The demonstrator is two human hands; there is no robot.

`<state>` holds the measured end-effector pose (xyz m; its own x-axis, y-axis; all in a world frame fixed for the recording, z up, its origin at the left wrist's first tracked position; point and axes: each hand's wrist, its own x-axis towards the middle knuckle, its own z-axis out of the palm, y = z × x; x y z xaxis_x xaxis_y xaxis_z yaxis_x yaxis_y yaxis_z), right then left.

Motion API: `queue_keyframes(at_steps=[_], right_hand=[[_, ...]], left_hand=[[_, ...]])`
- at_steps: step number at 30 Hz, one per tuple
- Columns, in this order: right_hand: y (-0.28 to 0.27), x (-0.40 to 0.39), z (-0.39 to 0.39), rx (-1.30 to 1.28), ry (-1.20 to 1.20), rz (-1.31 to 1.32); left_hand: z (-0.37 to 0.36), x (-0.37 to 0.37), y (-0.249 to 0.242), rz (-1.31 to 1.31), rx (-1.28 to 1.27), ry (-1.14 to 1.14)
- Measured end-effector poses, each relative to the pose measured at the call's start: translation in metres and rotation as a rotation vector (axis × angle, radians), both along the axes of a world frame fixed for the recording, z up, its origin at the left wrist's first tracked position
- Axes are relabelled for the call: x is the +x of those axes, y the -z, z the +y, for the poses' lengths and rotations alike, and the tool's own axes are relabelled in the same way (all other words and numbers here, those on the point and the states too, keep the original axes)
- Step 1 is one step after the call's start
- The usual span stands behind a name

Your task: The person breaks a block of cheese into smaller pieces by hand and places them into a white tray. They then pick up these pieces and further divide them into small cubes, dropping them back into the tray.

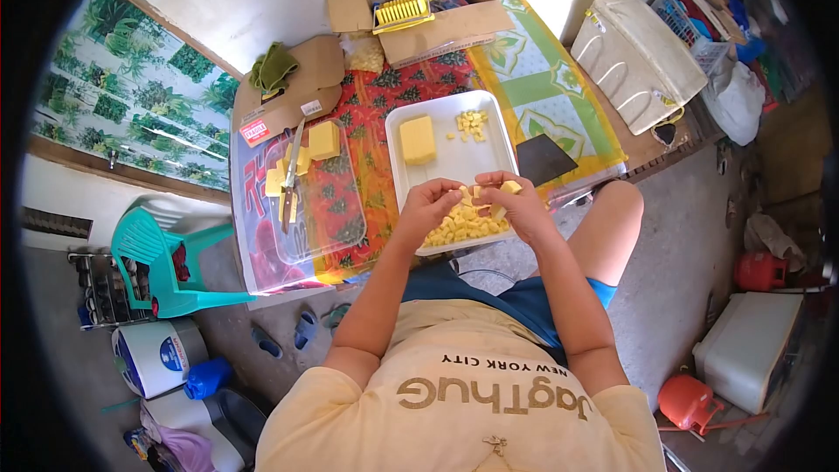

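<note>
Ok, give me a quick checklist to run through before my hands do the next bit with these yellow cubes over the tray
1. Left hand and right hand over the white tray: ok.
2. Yellow pieces held in the fingers: ok.
3. Cube pile inside the tray: ok.
4. Large yellow block within reach on the tray: ok.
5. Knife lying clear of both hands: ok.
6. Firmness of grip: cannot tell.

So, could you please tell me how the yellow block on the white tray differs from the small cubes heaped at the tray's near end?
The block is one large uncut piece; the cubes are many small bits. The block lies alone toward the far end of the tray; the cubes pile up under the left hand and right hand. Both are the same yellow.
</note>
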<state>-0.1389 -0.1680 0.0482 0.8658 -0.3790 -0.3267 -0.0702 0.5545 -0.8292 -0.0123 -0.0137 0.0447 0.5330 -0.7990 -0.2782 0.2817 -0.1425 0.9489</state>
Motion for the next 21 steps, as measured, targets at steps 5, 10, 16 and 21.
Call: queue_keyframes(at_steps=[5,10,16,21], right_hand=[[0.017,-0.001,-0.004,-0.174,0.032,0.013],[0.03,0.003,-0.008,-0.249,0.047,0.049],[0.043,0.008,-0.005,-0.287,0.051,0.079],[0.05,0.01,-0.005,-0.373,0.039,0.095]], left_hand=[[0.004,0.017,0.039,-0.425,0.192,0.016],[-0.002,0.016,0.035,-0.727,0.444,0.118],[-0.002,0.018,0.051,-0.836,0.414,0.182],[-0.002,0.023,0.045,-0.444,0.287,0.043]])
